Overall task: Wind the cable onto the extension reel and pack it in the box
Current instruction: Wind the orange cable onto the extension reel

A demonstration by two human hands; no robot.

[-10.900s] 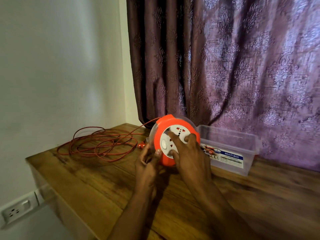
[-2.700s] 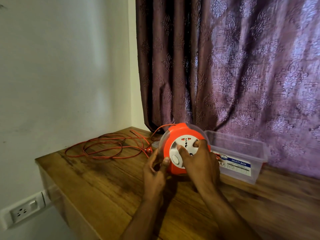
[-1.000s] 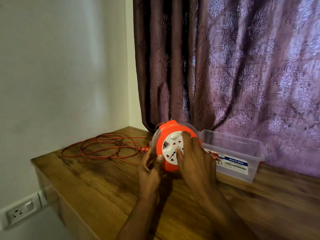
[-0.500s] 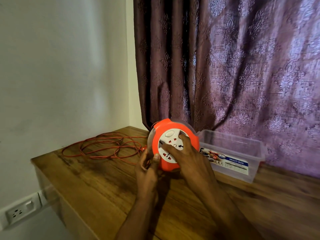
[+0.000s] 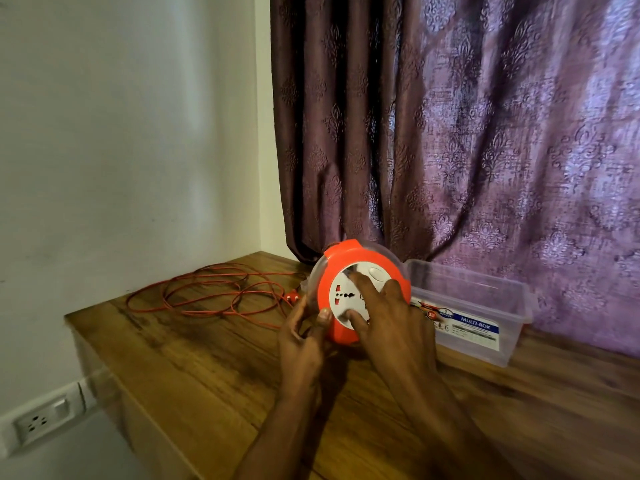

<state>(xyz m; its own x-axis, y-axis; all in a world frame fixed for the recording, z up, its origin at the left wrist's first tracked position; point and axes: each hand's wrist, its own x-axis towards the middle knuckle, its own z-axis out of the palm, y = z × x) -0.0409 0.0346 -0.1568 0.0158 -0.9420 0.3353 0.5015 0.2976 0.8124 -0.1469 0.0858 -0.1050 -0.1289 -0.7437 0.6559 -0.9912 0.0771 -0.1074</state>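
My left hand [image 5: 304, 337] grips the reel [image 5: 360, 292] at its left rim, while my right hand [image 5: 388, 317] presses spread fingers on its white face — loose cable [image 5: 211, 292] lies far-left on the table, box [image 5: 485, 306] just right.

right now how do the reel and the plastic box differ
The reel is round, orange with a white socket face, and stands on edge; the plastic box is rectangular, clear and sits flat, open-topped. The left hand and right hand are both on the reel; neither touches the box. Both rest on the wooden table.
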